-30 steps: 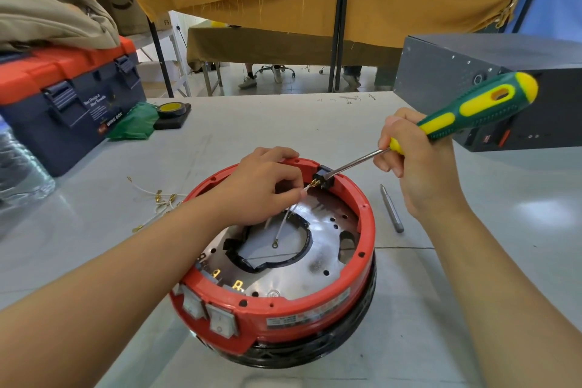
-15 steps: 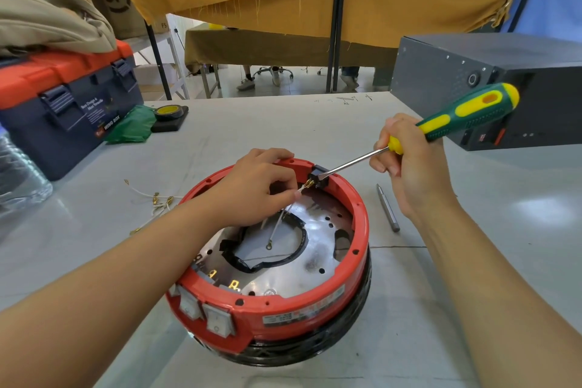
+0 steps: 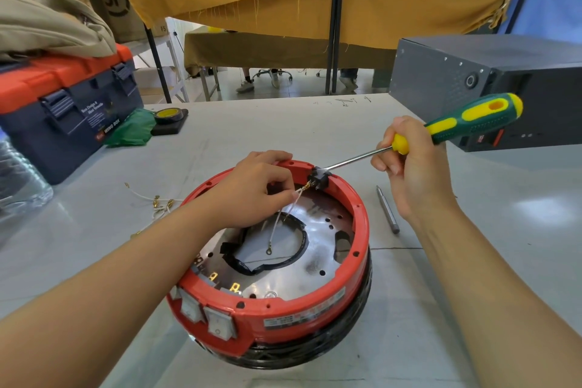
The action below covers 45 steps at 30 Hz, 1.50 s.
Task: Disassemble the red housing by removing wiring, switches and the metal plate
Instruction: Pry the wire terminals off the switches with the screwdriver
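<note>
I read "WING BOX" on the toolbox [image 3: 75, 116] — housing label [image 3: 302, 313] illegible. Left hand [image 3: 252, 195] pinches white wire [image 3: 280, 220]; right hand [image 3: 409, 167] grips screwdriver [image 3: 453, 126] — tip at black connector [image 3: 318, 179].

Bright, even daylight; glare on the table [image 3: 551, 214]; wide-angle bending at edges.

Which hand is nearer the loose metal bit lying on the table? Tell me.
Right. The right hand holds the screwdriver just above and beside the metal bit; the left hand pinches a white wire over the red housing, farther away.
</note>
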Each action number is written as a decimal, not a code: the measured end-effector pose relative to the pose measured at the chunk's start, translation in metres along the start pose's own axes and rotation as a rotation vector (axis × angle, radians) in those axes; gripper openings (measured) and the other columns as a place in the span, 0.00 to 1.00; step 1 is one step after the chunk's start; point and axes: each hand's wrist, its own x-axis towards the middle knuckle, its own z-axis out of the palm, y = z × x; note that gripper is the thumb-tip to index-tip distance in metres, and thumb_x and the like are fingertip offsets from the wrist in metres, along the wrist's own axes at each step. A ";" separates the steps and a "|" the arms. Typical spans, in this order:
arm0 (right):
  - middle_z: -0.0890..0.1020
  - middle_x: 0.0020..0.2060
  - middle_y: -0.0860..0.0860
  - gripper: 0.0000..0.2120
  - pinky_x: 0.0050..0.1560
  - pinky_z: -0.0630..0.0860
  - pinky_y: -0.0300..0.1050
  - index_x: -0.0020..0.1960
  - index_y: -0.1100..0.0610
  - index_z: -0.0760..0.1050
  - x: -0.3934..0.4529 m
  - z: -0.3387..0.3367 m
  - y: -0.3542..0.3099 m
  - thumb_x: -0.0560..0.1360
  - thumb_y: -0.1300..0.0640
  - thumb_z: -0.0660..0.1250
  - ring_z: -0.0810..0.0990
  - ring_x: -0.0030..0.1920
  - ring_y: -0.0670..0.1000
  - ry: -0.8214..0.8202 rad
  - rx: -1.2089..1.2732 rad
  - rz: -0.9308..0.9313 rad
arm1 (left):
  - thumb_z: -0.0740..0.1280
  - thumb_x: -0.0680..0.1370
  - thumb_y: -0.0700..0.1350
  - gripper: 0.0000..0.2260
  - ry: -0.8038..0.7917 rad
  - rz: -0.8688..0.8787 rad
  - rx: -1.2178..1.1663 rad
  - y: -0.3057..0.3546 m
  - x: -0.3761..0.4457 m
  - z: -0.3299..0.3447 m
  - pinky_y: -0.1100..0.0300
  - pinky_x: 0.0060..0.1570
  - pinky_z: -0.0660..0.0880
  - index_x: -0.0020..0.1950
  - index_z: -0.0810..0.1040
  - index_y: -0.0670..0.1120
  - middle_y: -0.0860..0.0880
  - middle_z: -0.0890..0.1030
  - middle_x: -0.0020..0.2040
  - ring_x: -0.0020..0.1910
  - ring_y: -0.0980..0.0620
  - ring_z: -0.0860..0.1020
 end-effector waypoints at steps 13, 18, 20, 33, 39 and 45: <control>0.82 0.32 0.49 0.03 0.45 0.79 0.39 0.42 0.52 0.77 -0.015 0.008 0.015 0.74 0.54 0.67 0.81 0.36 0.47 -0.250 -0.319 -0.060 | 0.68 0.76 0.46 0.07 0.168 -0.164 -0.446 0.000 -0.003 -0.016 0.60 0.41 0.75 0.40 0.82 0.45 0.46 0.82 0.35 0.33 0.52 0.78; 0.83 0.32 0.48 0.05 0.39 0.76 0.33 0.42 0.52 0.78 -0.021 0.011 0.022 0.76 0.61 0.68 0.81 0.34 0.44 -0.372 -0.381 -0.073 | 0.70 0.75 0.42 0.05 0.244 -0.275 -0.658 -0.012 -0.008 -0.030 0.69 0.34 0.76 0.41 0.84 0.44 0.49 0.82 0.30 0.30 0.58 0.77; 0.83 0.33 0.48 0.06 0.38 0.76 0.33 0.42 0.52 0.78 -0.022 0.010 0.022 0.76 0.60 0.68 0.81 0.34 0.44 -0.370 -0.398 -0.079 | 0.71 0.74 0.41 0.03 0.295 -0.309 -0.671 -0.024 -0.014 -0.038 0.69 0.32 0.75 0.41 0.83 0.44 0.50 0.82 0.30 0.29 0.58 0.76; 0.83 0.31 0.48 0.04 0.39 0.77 0.34 0.43 0.55 0.77 -0.025 0.016 0.020 0.76 0.60 0.66 0.79 0.32 0.44 -0.322 -0.491 -0.114 | 0.72 0.72 0.41 0.04 0.296 -0.696 -0.237 -0.118 -0.073 -0.039 0.62 0.32 0.74 0.38 0.83 0.43 0.44 0.83 0.33 0.30 0.52 0.76; 0.82 0.31 0.47 0.05 0.37 0.76 0.31 0.43 0.55 0.77 -0.027 0.018 0.018 0.77 0.60 0.66 0.79 0.31 0.42 -0.318 -0.502 -0.127 | 0.72 0.73 0.44 0.04 0.250 -0.686 -0.056 -0.120 -0.070 -0.037 0.67 0.29 0.69 0.39 0.83 0.46 0.49 0.82 0.38 0.35 0.58 0.76; 0.82 0.31 0.48 0.05 0.39 0.78 0.35 0.42 0.53 0.77 -0.026 0.017 0.018 0.77 0.58 0.66 0.79 0.33 0.45 -0.310 -0.489 -0.109 | 0.67 0.76 0.46 0.06 0.304 -0.415 -0.017 -0.089 -0.055 -0.041 0.68 0.38 0.68 0.51 0.81 0.47 0.51 0.81 0.46 0.41 0.57 0.75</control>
